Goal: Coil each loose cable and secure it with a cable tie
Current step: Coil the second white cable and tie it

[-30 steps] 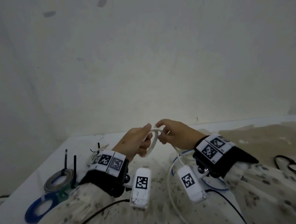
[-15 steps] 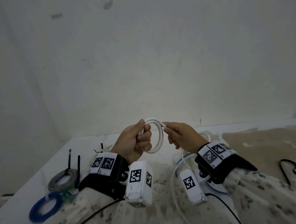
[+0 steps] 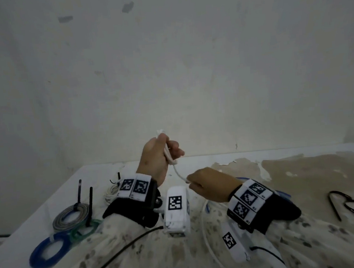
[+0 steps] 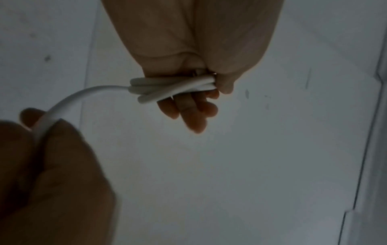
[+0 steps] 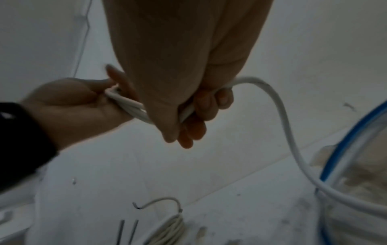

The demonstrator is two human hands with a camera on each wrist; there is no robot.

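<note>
Pale plaster wall (image 3: 188,70) backs a white counter (image 3: 40,206) whose right part shows a worn brown patch. Left hand (image 3: 154,158) is raised above the counter, with thumb and fingers curled round a small bundle of loops of the white cable (image 4: 167,90); in the left wrist view the loops lie pressed between thumb and fingers. From the bundle a short length of the same cable arcs down to the right hand (image 3: 207,186), which is lower and nearer the body. Right hand pinches this length between thumb and curled fingers (image 5: 211,102); beyond the grip, the cable bends over the hand and drops to the counter, where it runs beside a blue cable (image 5: 343,140) lying in a wide loop. Both wrists carry black straps with coded marker tags and white camera housings. On the left part of the counter lie finished coils: a grey coil (image 3: 71,217) with two black cable ties (image 3: 79,193) standing upright from it, a green coil (image 3: 84,231) touching it, and a blue coil (image 3: 49,250) nearest the body. A white coil (image 3: 111,193) lies just behind the left wrist, partly hidden. Near the right edge a black cable (image 3: 348,202) lies bent on the brown patch, well apart from both hands.
</note>
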